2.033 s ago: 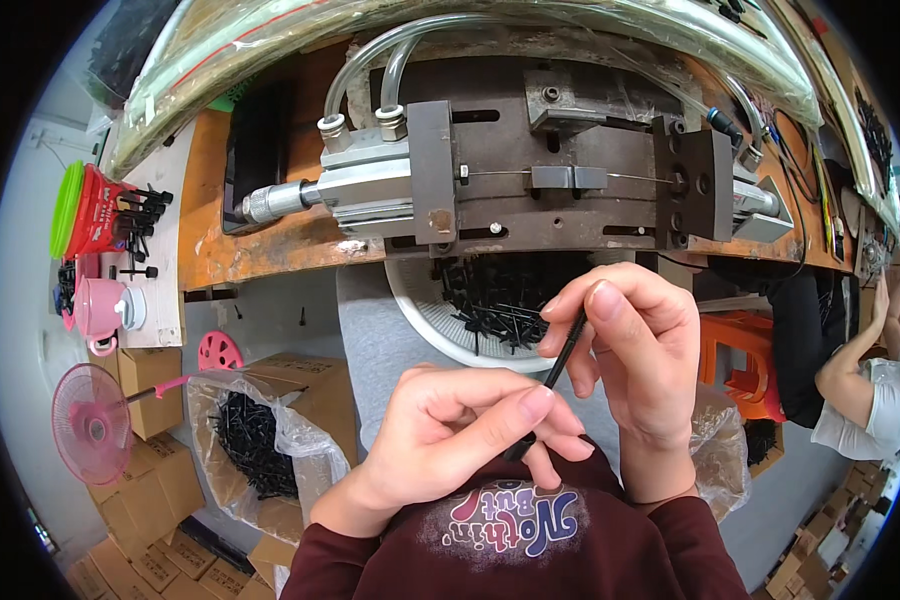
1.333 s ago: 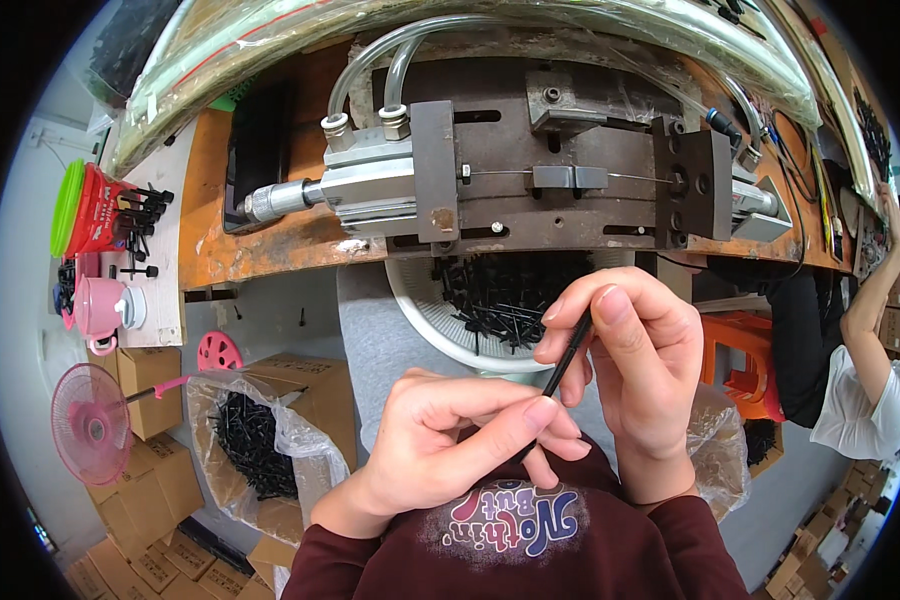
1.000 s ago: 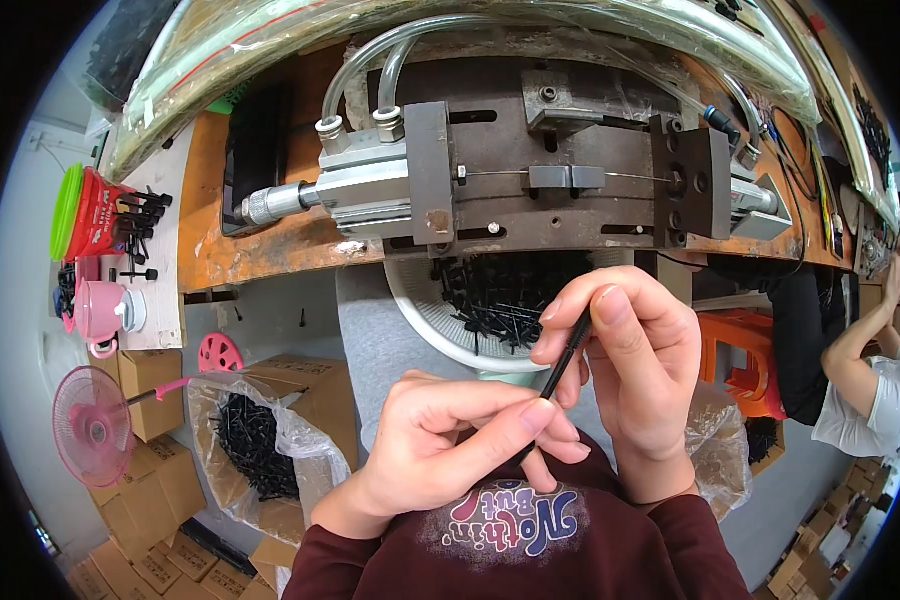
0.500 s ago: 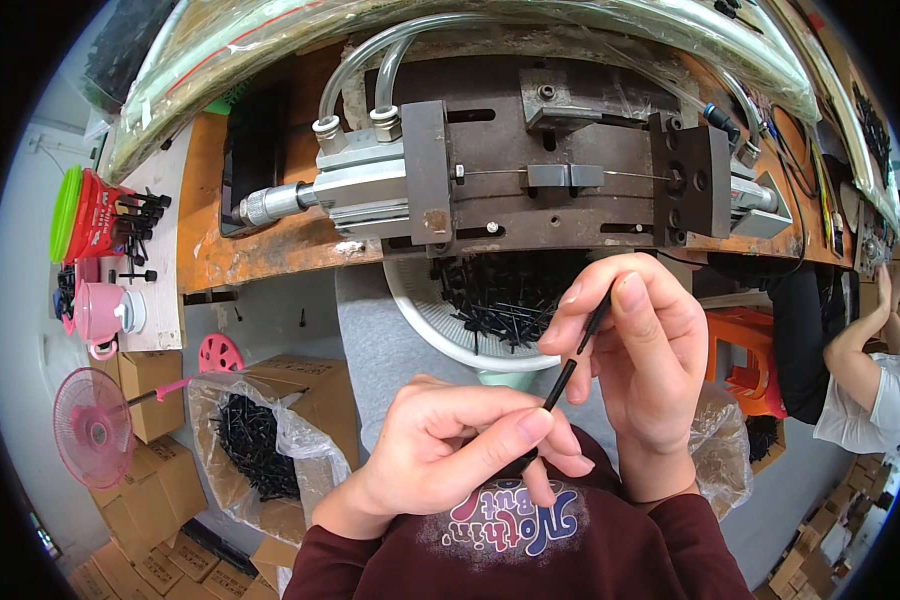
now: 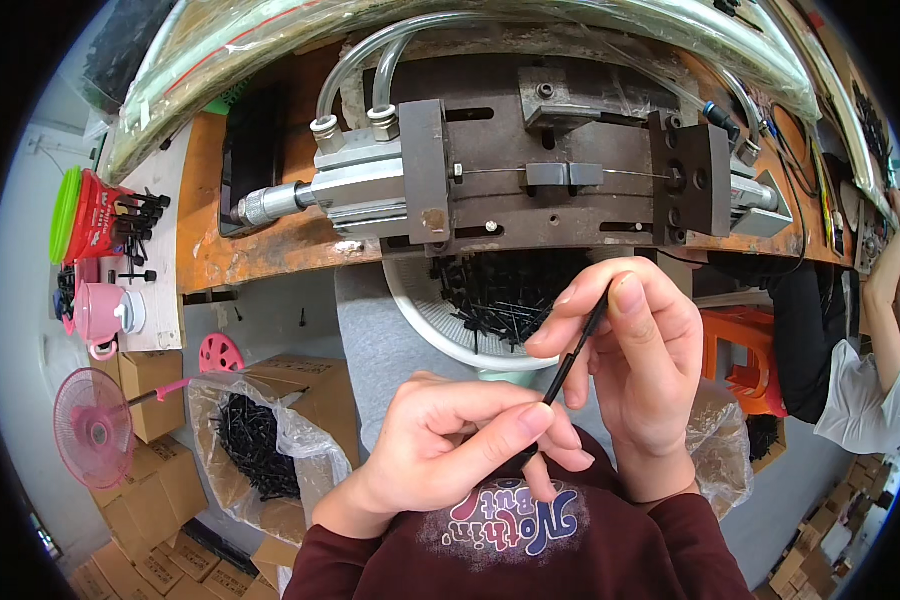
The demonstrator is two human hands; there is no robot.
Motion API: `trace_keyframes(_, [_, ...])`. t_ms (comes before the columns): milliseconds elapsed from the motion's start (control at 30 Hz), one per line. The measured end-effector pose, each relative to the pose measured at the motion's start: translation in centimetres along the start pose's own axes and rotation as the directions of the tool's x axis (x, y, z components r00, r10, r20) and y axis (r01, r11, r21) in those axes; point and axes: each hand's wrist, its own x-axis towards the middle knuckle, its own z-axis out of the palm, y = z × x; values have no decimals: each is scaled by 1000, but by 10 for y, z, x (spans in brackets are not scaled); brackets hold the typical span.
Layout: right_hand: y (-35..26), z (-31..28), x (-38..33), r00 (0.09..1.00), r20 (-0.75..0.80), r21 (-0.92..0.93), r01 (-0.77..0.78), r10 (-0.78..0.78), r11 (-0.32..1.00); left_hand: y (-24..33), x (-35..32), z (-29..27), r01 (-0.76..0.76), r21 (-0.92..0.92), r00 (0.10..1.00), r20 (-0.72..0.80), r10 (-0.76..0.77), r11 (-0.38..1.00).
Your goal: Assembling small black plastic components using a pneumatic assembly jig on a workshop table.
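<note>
My left hand (image 5: 448, 438) pinches a thin black rod (image 5: 558, 383) between thumb and fingers, its lower end partly hidden behind them. Above it, my right hand (image 5: 652, 365) grips a second slim black stick-like piece (image 5: 594, 323) between thumb and forefinger. The two pieces lie in one slanting line, and their ends appear to meet between my hands. Just beyond my hands, a white ribbed basin (image 5: 407, 318) on my lap holds many loose black parts (image 5: 505, 300); my right fingers cover a bit of it.
Across the wooden bench (image 5: 300, 252) stands a dark metal clamping fixture (image 5: 560, 215) with clear air hoses (image 5: 345, 75). To the left are a pink fan (image 5: 93, 428) and a plastic-lined carton (image 5: 315, 450) of black parts. An orange stool (image 5: 745, 350) and another person (image 5: 870, 370) are at right.
The gap between the two black pieces has closed as my right hand came slightly down and left. My left hand has barely moved. The other person's arm at right has shifted.
</note>
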Motion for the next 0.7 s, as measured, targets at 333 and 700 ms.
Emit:
trace_keyframes(333, [1,0,2,1000,7,30,7,-8,1000,1,1,-1,10,5,1000,17,-10,1000])
trace_keyframes(700, [0,4,-2,1000,17,14,-14,13,1000,-7,1,-7,-56,-53,994,90,60,997])
